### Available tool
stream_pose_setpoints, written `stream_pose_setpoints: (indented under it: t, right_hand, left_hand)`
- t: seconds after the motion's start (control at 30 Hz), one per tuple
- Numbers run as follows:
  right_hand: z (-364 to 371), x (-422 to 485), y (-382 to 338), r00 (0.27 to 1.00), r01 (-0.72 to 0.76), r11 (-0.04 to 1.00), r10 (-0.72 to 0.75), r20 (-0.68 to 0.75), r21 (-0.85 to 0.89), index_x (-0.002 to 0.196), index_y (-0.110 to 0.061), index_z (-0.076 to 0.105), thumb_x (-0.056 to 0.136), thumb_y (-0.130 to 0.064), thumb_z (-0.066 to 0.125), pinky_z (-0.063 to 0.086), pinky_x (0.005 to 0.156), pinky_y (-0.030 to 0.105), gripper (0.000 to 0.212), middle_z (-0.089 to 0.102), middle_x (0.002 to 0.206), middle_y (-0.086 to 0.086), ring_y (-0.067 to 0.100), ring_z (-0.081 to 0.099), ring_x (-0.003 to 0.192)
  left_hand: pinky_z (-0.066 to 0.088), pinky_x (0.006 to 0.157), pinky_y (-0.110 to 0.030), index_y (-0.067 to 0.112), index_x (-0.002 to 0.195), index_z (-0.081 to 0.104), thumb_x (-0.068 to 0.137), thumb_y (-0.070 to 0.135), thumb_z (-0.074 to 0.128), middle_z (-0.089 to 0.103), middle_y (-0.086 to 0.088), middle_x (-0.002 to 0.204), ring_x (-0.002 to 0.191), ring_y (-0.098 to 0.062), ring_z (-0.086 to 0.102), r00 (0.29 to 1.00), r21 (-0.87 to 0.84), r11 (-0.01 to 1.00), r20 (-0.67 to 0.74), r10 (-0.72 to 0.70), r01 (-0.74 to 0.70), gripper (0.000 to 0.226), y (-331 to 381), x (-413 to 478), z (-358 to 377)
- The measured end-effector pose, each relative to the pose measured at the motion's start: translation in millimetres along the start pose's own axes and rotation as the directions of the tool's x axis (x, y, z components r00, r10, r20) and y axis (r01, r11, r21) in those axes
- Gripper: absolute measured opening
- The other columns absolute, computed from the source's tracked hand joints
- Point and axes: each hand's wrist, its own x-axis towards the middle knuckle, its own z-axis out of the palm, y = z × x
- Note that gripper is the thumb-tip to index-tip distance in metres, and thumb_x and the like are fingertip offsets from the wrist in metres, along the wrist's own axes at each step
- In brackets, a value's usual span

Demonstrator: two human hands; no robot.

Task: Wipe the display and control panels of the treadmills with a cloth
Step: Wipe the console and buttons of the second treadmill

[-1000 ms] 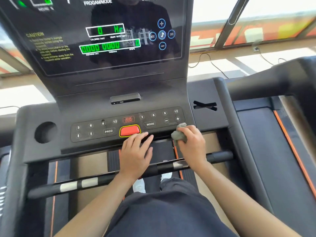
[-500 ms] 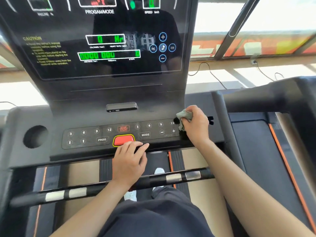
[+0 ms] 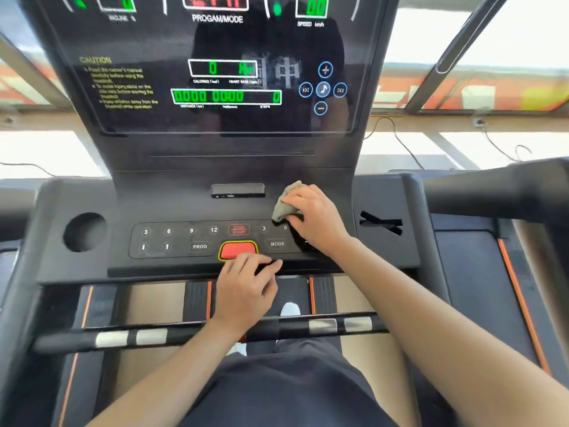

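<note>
Since half a second ago, the right hand [image 3: 314, 217] has slid its grey cloth [image 3: 286, 200] leftward, off the right end of the control panel [image 3: 184, 238] onto the sloped black surface just above the buttons, at centre right of the frame. Its fingers clamp the bunched cloth and press it down, near a small dark slot bar [image 3: 237, 191]. The left hand [image 3: 246, 288], just below centre, lies with fingers spread and relaxed on the console's front lip, holding nothing, just below the red button [image 3: 237, 249]. Filling the upper middle, the display [image 3: 215, 72] shows green digits. A round cup hole [image 3: 84, 232] sits at left, and a silver-banded handlebar [image 3: 123, 337] crosses the lower frame.
</note>
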Motion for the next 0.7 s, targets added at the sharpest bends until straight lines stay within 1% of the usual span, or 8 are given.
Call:
stream_pose_setpoints:
  t: [0.1, 0.17, 0.23, 0.3, 0.4, 0.5, 0.6, 0.7]
  right_hand:
    - [-12, -21, 14, 0.999, 0.032, 0.997, -0.031, 0.022, -0.077, 0.123, -0.011, 0.069, 0.083, -0.024, 0.069, 0.050, 0.093, 0.036, 0.042, 0.064, 0.121, 0.001, 0.025, 0.053, 0.111]
    - [-23, -34, 30, 1.000, 0.000, 0.992, -0.003, -0.022, -0.129, 0.123, -0.010, 0.069, 0.089, -0.025, 0.064, 0.050, 0.092, 0.039, 0.038, 0.063, 0.121, 0.002, 0.026, 0.053, 0.109]
    - [-32, -42, 46, 0.995, -0.072, 0.984, 0.058, -0.085, -0.163, 0.121, -0.011, 0.070, 0.093, -0.021, 0.065, 0.051, 0.087, 0.040, 0.031, 0.063, 0.117, 0.001, 0.026, 0.054, 0.104]
    - [-37, -43, 56, 0.976, -0.179, 0.971, 0.156, -0.149, -0.157, 0.117, -0.011, 0.073, 0.092, -0.019, 0.068, 0.052, 0.082, 0.039, 0.027, 0.064, 0.112, 0.002, 0.026, 0.055, 0.100]
    - [-35, -31, 48, 0.946, -0.278, 0.955, 0.253, -0.204, -0.104, 0.114, -0.011, 0.075, 0.090, -0.018, 0.071, 0.050, 0.082, 0.035, 0.025, 0.067, 0.105, 0.002, 0.025, 0.057, 0.097]
    - [-19, -13, 25, 0.953, -0.230, 0.971, 0.212, -0.217, -0.060, 0.111, -0.009, 0.076, 0.087, -0.012, 0.073, 0.045, 0.082, 0.028, 0.025, 0.069, 0.102, 0.003, 0.026, 0.058, 0.093]
    - [2, 3, 2, 0.980, -0.113, 0.993, 0.104, -0.168, -0.043, 0.106, -0.010, 0.077, 0.083, -0.011, 0.075, 0.050, 0.075, 0.032, 0.023, 0.068, 0.100, 0.002, 0.027, 0.056, 0.087]
    - [16, 14, -16, 0.997, -0.022, 1.000, 0.022, -0.077, -0.002, 0.104, -0.013, 0.077, 0.082, -0.015, 0.077, 0.053, 0.069, 0.036, 0.022, 0.066, 0.096, 0.001, 0.026, 0.055, 0.086]
  left_hand:
    - [0.045, 0.076, -0.034, 0.022, 0.101, 0.080, 0.080, 0.010, 0.070, 0.069, 0.003, 0.097, 0.094, -0.021, 0.063, 1.000, -0.005, 1.000, 0.004, 0.000, 0.000, 0.026, -1, 0, 0]
    - [0.046, 0.076, -0.034, 0.023, 0.102, 0.080, 0.081, 0.011, 0.069, 0.069, 0.004, 0.097, 0.095, -0.021, 0.063, 1.000, -0.009, 1.000, 0.002, -0.008, 0.008, 0.026, -1, -1, 1]
    - [0.047, 0.076, -0.034, 0.023, 0.102, 0.079, 0.080, 0.010, 0.069, 0.069, 0.004, 0.097, 0.095, -0.022, 0.063, 1.000, -0.013, 1.000, -0.007, -0.015, 0.015, 0.027, 0, -1, 2]
    - [0.047, 0.076, -0.035, 0.023, 0.102, 0.079, 0.080, 0.010, 0.070, 0.069, 0.004, 0.097, 0.094, -0.022, 0.063, 1.000, -0.015, 1.000, -0.014, -0.019, 0.019, 0.027, 0, -1, 2]
    - [0.048, 0.076, -0.035, 0.023, 0.102, 0.080, 0.079, 0.010, 0.071, 0.070, 0.004, 0.098, 0.095, -0.022, 0.064, 1.000, -0.015, 1.000, -0.010, -0.022, 0.022, 0.027, 0, 0, 2]
    - [0.048, 0.075, -0.035, 0.023, 0.102, 0.080, 0.079, 0.011, 0.072, 0.070, 0.004, 0.098, 0.095, -0.022, 0.064, 1.000, -0.013, 1.000, 0.000, -0.020, 0.020, 0.027, 0, 0, 2]
    - [0.048, 0.075, -0.035, 0.023, 0.102, 0.080, 0.079, 0.013, 0.072, 0.070, 0.004, 0.099, 0.096, -0.021, 0.063, 1.000, -0.007, 1.000, 0.011, -0.027, 0.027, 0.026, -1, 0, 2]
    - [0.048, 0.076, -0.035, 0.022, 0.103, 0.079, 0.081, 0.018, 0.072, 0.070, 0.003, 0.100, 0.096, -0.020, 0.063, 0.999, -0.021, 0.999, 0.035, -0.031, 0.032, 0.024, 0, 0, 0]
